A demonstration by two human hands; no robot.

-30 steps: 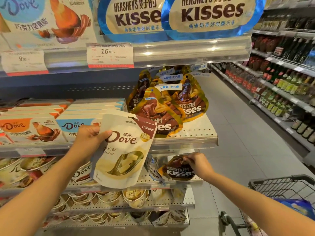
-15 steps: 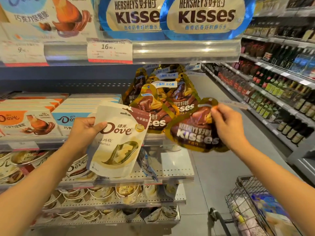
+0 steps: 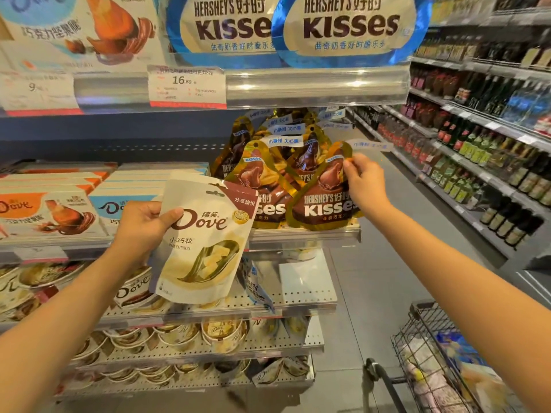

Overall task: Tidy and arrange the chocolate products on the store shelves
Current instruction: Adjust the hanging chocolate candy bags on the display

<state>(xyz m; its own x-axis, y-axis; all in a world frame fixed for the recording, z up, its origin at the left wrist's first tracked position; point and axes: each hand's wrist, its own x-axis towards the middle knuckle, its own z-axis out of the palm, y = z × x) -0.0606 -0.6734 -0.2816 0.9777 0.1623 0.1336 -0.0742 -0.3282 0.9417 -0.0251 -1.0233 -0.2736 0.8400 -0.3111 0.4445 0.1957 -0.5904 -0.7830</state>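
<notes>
Hands both busy at choc shelves. Left hand point(image 3: 140, 231) grips white Dove pouch point(image 3: 205, 239) by its left edge, thumb across the front near the logo, fingers behind; pouch upright w/ slight tilt, held in front of the shelf edge, overlapping the blue Dove boxes point(image 3: 131, 198) behind it. Right hand point(image 3: 365, 181) pinches the upper right edge of a gold Hershey's Kisses pouch point(image 3: 323, 195), thumb & fingers closed on the foil; pouch bottom sits at the front lip of the perforated shelf point(image 3: 313, 234), just beside & touching the row of same Kisses pouches point(image 3: 262, 180) to its left. Orange Dove boxes point(image 3: 44, 210) far left, same shelf. Above: big blue Kisses bags point(image 3: 351, 28) & price tag point(image 3: 186, 86). Below: Dove cups point(image 3: 134, 290). Wire cart point(image 3: 432, 362) lower right; drinks aisle point(image 3: 483, 138) beyond.
</notes>
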